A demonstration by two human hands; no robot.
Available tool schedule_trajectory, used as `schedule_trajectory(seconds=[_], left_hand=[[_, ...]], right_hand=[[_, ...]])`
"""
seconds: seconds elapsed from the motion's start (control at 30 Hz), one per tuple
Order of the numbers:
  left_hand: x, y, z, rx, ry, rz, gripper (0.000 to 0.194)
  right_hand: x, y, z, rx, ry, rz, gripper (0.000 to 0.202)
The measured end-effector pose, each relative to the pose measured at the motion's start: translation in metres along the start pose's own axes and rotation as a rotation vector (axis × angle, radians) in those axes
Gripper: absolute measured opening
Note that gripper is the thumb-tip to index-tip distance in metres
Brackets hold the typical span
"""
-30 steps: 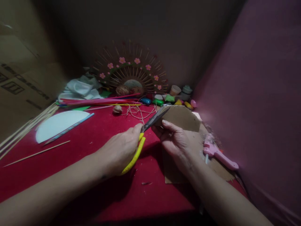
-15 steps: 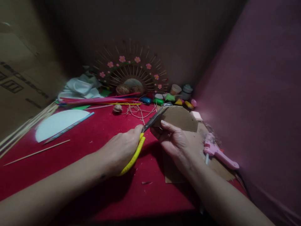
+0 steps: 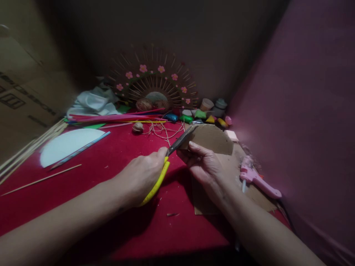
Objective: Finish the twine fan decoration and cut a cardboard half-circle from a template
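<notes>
Gripping yellow-handled scissors [image 3: 166,162], left hand [image 3: 141,177] fingers clamped on them, right hand [image 3: 206,166] fingers pinch the cardboard piece [image 3: 212,139] near the table's right edge; stiff, light, best held beside the cut

One pair of scissors [image 3: 169,159], one glue gun [image 3: 256,178], two cardboard pieces [image 3: 212,138], seven pink flowers [image 3: 143,68] at twelve o'clock, two pots [image 3: 206,104], one white half-disc [image 3: 66,144] at ten o'clock.

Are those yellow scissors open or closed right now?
Nearly closed: the scissors in the left hand show blades together as one dark strip against the cardboard piece held by the right hand.
</notes>
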State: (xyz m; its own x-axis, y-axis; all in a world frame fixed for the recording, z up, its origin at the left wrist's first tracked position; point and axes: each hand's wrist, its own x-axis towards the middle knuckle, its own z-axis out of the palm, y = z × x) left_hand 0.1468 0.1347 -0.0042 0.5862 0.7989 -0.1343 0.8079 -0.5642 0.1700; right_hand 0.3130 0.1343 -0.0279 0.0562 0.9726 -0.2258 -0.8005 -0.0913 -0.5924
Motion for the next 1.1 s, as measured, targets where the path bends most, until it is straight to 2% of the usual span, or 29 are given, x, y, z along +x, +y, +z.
schedule_trajectory(seconds=[0.4, 0.6, 0.77, 0.97, 1.1], left_hand=[[0.000, 0.000, -0.004, 0.056, -0.015, -0.022, 0.025], [0.000, 0.003, -0.006, 0.017, -0.024, -0.014, 0.024], [-0.002, 0.006, -0.002, -0.063, -0.015, 0.001, 0.029], [0.000, 0.005, 0.002, 0.105, 0.082, -0.019, 0.033], [0.001, 0.007, 0.001, 0.212, 0.071, -0.051, 0.036]], right_hand=[[0.001, 0.001, 0.000, 0.013, -0.016, 0.005, 0.016], [0.001, -0.002, 0.008, 0.135, 0.068, -0.116, 0.016], [0.001, 0.000, 0.009, 0.119, 0.112, -0.138, 0.017], [-0.001, 0.005, 0.007, 0.108, 0.105, -0.149, 0.015], [0.000, 0.005, 0.007, 0.101, 0.088, -0.132, 0.014]])
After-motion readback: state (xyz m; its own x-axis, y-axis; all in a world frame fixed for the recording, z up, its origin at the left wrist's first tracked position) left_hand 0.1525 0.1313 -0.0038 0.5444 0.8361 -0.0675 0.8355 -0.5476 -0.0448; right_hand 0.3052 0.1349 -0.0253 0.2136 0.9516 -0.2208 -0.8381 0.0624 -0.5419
